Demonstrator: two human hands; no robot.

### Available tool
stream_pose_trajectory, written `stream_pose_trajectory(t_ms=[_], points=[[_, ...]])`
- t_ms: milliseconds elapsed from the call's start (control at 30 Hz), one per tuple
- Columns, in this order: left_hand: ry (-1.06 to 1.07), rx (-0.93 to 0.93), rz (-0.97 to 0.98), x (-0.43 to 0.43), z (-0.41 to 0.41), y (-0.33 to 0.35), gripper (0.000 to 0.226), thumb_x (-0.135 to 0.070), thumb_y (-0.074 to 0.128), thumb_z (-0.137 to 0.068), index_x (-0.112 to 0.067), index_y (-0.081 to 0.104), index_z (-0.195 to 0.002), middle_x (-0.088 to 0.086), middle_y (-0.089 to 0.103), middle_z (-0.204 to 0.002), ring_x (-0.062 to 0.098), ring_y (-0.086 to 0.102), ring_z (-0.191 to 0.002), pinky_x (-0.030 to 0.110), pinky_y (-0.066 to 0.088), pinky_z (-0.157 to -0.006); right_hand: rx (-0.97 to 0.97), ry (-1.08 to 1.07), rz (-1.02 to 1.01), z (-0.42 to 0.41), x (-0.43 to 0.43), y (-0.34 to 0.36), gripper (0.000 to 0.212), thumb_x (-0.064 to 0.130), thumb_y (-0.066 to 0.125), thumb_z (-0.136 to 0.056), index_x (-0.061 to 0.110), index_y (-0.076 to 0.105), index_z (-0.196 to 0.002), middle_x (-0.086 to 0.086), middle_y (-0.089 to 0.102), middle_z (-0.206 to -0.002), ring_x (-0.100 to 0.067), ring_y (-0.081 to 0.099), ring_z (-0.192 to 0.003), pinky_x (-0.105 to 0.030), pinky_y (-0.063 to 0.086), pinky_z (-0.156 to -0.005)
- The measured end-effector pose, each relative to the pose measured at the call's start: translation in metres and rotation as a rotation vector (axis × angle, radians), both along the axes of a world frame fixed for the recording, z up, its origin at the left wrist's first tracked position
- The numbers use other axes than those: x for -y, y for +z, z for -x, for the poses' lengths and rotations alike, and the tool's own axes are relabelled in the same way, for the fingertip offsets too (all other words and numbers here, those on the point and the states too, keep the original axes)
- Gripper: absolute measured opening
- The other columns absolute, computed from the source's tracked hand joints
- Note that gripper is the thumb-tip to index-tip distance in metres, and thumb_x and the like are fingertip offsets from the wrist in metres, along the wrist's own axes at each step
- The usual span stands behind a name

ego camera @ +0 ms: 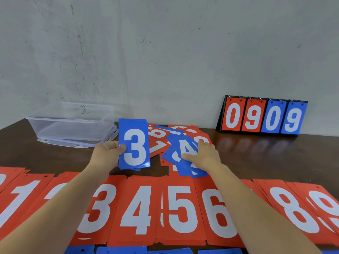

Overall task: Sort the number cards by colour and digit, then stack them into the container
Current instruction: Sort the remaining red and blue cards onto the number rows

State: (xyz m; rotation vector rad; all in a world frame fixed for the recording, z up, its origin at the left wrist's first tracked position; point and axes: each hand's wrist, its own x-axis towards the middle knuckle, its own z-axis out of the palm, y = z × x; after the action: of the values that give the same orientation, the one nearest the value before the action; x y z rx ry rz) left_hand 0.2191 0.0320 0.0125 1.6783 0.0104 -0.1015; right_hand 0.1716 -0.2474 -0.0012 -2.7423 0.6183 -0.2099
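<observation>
Nearest, at 6 o'clock, blue cards (121,250) line the table's edge. Beyond them a row of red stacks (135,208) runs from 9 to 3 o'clock, digits rising left to right. Both forearms cross over this row.

The left hand (107,153) is raised above the table (256,153). It grips a stack topped by a blue 3 (134,145), held upright with the thumb on its face and the fingers behind.

The right hand (207,154), at 3 o'clock of the left, lies on a blue 4 (187,149) atop the mixed pile (157,138). Its thumb presses the card's face. Whether the fingers curl round an edge cannot be told.

At 10 o'clock a clear container (69,123) sits on its lid (78,143). At 2 o'clock a scoreboard (264,118) reading 0909 stands against the wall.
</observation>
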Motion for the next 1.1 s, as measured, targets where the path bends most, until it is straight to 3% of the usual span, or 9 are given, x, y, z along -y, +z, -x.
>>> stream_pose_trajectory(t_ms=[100,333,500,600,767,867,933,1000,1100], points=[[-0.005,0.015,-0.029,0.003,0.002,-0.001,0.009,-0.021,0.064,-0.092,-0.012,0.064,-0.095,0.010,0.072,-0.099,0.029,0.070,-0.094,0.049,0.056,-0.087,0.019,-0.027,-0.039,-0.012,0.003,-0.004,0.090,0.061,0.064,-0.081,0.013,0.028,-0.148,-0.006,0.038,-0.150,-0.027,0.036,-0.135,-0.040,0.036,-0.106],[0.019,0.017,-0.061,0.007,0.002,-0.002,0.006,-0.022,0.064,-0.092,-0.017,0.062,-0.089,0.009,0.071,-0.100,0.028,0.068,-0.095,0.046,0.056,-0.085,0.096,-0.091,-0.219,-0.022,0.020,0.000,0.084,0.035,0.075,-0.082,0.014,0.028,-0.148,-0.010,0.042,-0.143,-0.029,0.041,-0.131,-0.041,0.043,-0.102],[0.009,0.020,-0.074,0.010,-0.001,0.001,0.006,-0.021,0.063,-0.093,-0.015,0.064,-0.094,0.008,0.071,-0.099,0.028,0.069,-0.095,0.050,0.055,-0.087,0.277,-0.104,-0.420,-0.021,0.028,0.001,0.048,0.012,0.070,-0.086,0.008,0.047,-0.127,-0.011,0.058,-0.123,-0.026,0.059,-0.109,-0.035,0.052,-0.082],[0.002,0.033,-0.068,0.012,-0.002,0.004,0.007,-0.019,0.062,-0.094,-0.019,0.065,-0.087,0.005,0.072,-0.092,0.027,0.070,-0.091,0.050,0.056,-0.087,0.309,-0.097,-0.398,-0.016,0.032,0.003,0.034,0.014,0.066,-0.090,0.006,0.050,-0.118,-0.011,0.059,-0.119,-0.025,0.059,-0.107,-0.031,0.048,-0.075],[-0.001,0.043,-0.092,0.018,0.002,0.008,0.005,-0.021,0.062,-0.094,-0.018,0.065,-0.092,0.007,0.072,-0.097,0.025,0.070,-0.091,0.046,0.057,-0.083,0.285,-0.108,-0.200,-0.010,0.038,0.007,0.018,0.027,0.056,-0.096,0.012,0.049,-0.102,-0.005,0.060,-0.105,-0.022,0.061,-0.093,-0.030,0.047,-0.064],[-0.004,0.061,-0.093,0.021,0.007,0.012,0.006,-0.021,0.061,-0.095,-0.017,0.065,-0.093,0.005,0.072,-0.093,0.020,0.069,-0.086,0.036,0.057,-0.071,0.329,-0.109,-0.215,-0.005,0.038,0.010,0.018,0.029,0.048,-0.099,0.011,0.051,-0.099,-0.004,0.058,-0.098,-0.018,0.055,-0.082,-0.025,0.036,-0.053],[-0.002,0.078,-0.091,0.023,0.012,0.015,0.008,-0.021,0.061,-0.095,-0.019,0.064,-0.089,0.000,0.071,-0.088,0.016,0.069,-0.082,0.031,0.055,-0.066,0.376,-0.095,-0.268,-0.002,0.038,0.012,0.019,0.029,0.044,-0.101,0.012,0.051,-0.099,-0.005,0.058,-0.098,-0.018,0.056,-0.082,-0.026,0.040,-0.054],[-0.001,0.088,-0.082,0.024,0.018,0.019,0.009,-0.021,0.060,-0.095,-0.019,0.063,-0.087,-0.001,0.071,-0.086,0.015,0.068,-0.081,0.030,0.055,-0.066,0.415,-0.079,-0.352,0.003,0.037,0.014,0.018,0.030,0.044,-0.102,0.013,0.051,-0.100,-0.005,0.060,-0.101,-0.019,0.061,-0.087,-0.033,0.053,-0.065],[0.006,0.092,-0.072,0.022,0.029,0.025,0.009,-0.021,0.061,-0.095,-0.020,0.063,-0.086,0.004,0.071,-0.090,0.018,0.069,-0.082,0.034,0.056,-0.070,0.464,-0.063,-0.476,0.012,0.034,0.019,0.013,0.027,0.045,-0.102,0.015,0.051,-0.100,-0.007,0.063,-0.109,-0.018,0.062,-0.092,-0.043,0.057,-0.080]])
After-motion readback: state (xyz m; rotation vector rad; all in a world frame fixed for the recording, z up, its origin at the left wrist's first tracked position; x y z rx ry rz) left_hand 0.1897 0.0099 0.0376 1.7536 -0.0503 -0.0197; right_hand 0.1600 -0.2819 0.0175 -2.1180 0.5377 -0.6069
